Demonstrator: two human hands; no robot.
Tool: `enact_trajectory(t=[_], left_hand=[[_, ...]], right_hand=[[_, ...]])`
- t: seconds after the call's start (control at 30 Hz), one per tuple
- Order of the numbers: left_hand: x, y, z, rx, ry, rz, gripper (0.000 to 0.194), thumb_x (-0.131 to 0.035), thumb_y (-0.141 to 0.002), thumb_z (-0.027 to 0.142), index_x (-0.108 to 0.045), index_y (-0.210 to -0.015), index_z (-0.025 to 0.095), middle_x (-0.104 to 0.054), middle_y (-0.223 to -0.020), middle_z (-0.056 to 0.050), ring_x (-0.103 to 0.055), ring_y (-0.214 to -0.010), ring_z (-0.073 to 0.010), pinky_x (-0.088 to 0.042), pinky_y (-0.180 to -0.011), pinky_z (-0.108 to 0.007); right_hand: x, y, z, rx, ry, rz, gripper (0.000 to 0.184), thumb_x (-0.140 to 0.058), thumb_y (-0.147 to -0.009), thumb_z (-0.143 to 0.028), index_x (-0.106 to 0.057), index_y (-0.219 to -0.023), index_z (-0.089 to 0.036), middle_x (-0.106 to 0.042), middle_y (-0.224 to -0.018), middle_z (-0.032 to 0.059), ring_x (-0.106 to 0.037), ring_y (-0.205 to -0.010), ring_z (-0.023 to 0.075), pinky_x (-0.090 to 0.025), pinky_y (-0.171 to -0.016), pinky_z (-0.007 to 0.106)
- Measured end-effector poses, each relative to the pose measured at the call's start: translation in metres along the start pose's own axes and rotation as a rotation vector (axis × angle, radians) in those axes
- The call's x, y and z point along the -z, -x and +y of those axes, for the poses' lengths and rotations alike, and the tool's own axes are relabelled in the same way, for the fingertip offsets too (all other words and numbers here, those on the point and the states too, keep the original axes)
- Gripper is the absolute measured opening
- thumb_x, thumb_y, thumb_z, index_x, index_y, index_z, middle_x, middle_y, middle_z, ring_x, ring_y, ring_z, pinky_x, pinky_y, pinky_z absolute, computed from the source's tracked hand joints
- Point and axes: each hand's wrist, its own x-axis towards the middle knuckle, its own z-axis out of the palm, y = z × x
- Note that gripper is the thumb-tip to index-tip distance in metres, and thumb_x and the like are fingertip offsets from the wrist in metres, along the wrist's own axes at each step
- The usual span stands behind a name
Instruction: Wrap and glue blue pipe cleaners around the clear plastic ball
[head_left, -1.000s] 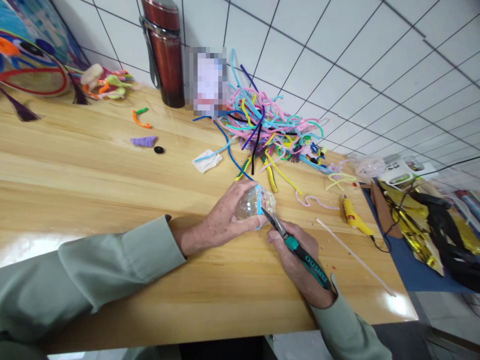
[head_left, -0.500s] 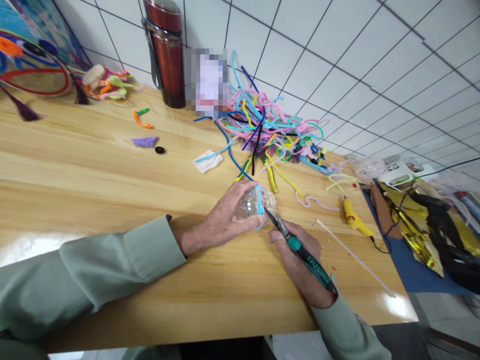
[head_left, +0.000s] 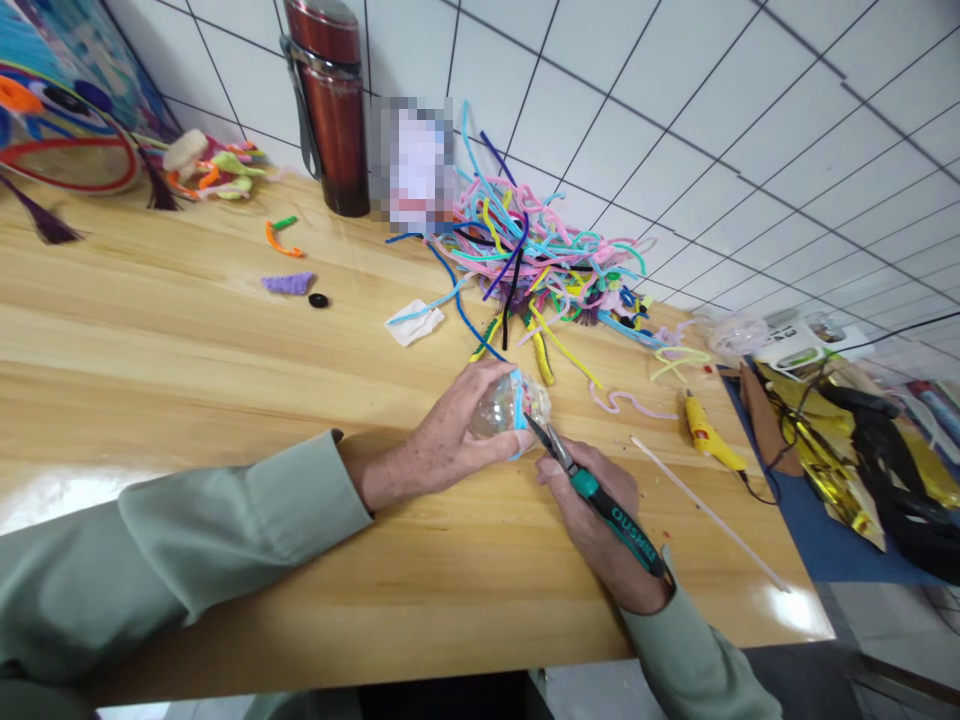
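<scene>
My left hand [head_left: 457, 425] is wrapped round a clear plastic ball-like piece [head_left: 491, 408] with a light-blue band [head_left: 518, 395] around it. Small coloured bits show at the piece's right end. In my right hand [head_left: 596, 510] are long-nose pliers [head_left: 592, 490] with black and green handles. Their jaws are parted, and one tip reaches the clear piece just beside the blue band; whether it grips anything there is too small to tell. Behind the piece lie yellow-and-green tool handles [head_left: 541, 350], partly under a heap of pipe cleaners [head_left: 525, 240].
A dark red thermos [head_left: 330, 110] stands by the tiled wall. At the right lie a yellow glue gun [head_left: 709, 435] with its cord and a clear glue stick [head_left: 709, 512]. A purple scrap [head_left: 288, 285] and a black button [head_left: 319, 300] rest at left on the wooden table [head_left: 187, 380].
The pliers and my right hand have shifted very slightly left. My left hand keeps its hold on the clear piece, and the rest looks unchanged.
</scene>
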Motion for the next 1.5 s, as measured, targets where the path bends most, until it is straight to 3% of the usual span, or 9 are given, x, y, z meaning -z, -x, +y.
enact_trajectory(t=[0.37, 0.67, 0.83, 1.3, 1.5], left_hand=[[0.0002, -0.0003, -0.0018, -0.002, 0.002, 0.005, 0.065, -0.075, -0.1, 0.046, -0.047, -0.155, 0.026, -0.058, -0.152, -0.016, -0.058, -0.144, -0.0327, -0.049, -0.125, -0.054], [0.001, -0.001, 0.0001, 0.009, 0.015, -0.003, 0.065, -0.075, -0.099, 0.043, -0.048, -0.155, 0.025, -0.058, -0.152, -0.016, -0.057, -0.144, -0.0335, -0.048, -0.125, -0.056], [0.001, -0.001, 0.0003, 0.021, 0.016, -0.004, 0.065, -0.076, -0.098, 0.043, -0.049, -0.155, 0.026, -0.059, -0.151, -0.016, -0.058, -0.143, -0.0328, -0.049, -0.124, -0.054], [0.0013, -0.0009, -0.0001, 0.011, 0.003, -0.009, 0.065, -0.076, -0.099, 0.044, -0.047, -0.155, 0.026, -0.058, -0.152, -0.016, -0.057, -0.145, -0.0325, -0.048, -0.126, -0.055], [0.0006, -0.0013, 0.0011, 0.035, 0.017, -0.001, 0.066, -0.076, -0.098, 0.044, -0.049, -0.155, 0.025, -0.06, -0.152, -0.016, -0.058, -0.142, -0.0331, -0.048, -0.124, -0.055]], right_hand=[[0.0007, -0.0004, 0.0007, -0.007, 0.039, 0.002, 0.019, -0.066, -0.099, -0.031, -0.076, -0.083, -0.026, -0.084, -0.082, 0.0018, -0.079, -0.072, 0.0205, -0.064, -0.073, 0.03], [0.0046, -0.0015, -0.0024, 0.038, 0.058, -0.021, 0.016, -0.065, -0.1, -0.031, -0.08, -0.097, -0.025, -0.083, -0.077, 0.0019, -0.078, -0.066, 0.0207, -0.063, -0.068, 0.03], [0.0043, -0.0003, -0.0001, 0.028, 0.073, -0.006, 0.019, -0.064, -0.1, -0.033, -0.079, -0.092, -0.025, -0.082, -0.076, 0.0022, -0.077, -0.065, 0.0206, -0.063, -0.067, 0.031], [0.0087, -0.0007, -0.0026, 0.074, 0.096, -0.042, 0.015, -0.065, -0.1, -0.027, -0.08, -0.102, -0.024, -0.083, -0.083, 0.0031, -0.079, -0.069, 0.0206, -0.064, -0.069, 0.03], [0.0076, -0.0019, -0.0025, 0.107, 0.091, 0.005, 0.015, -0.066, -0.099, -0.026, -0.08, -0.105, -0.024, -0.085, -0.086, 0.0032, -0.08, -0.071, 0.0205, -0.064, -0.071, 0.03]])
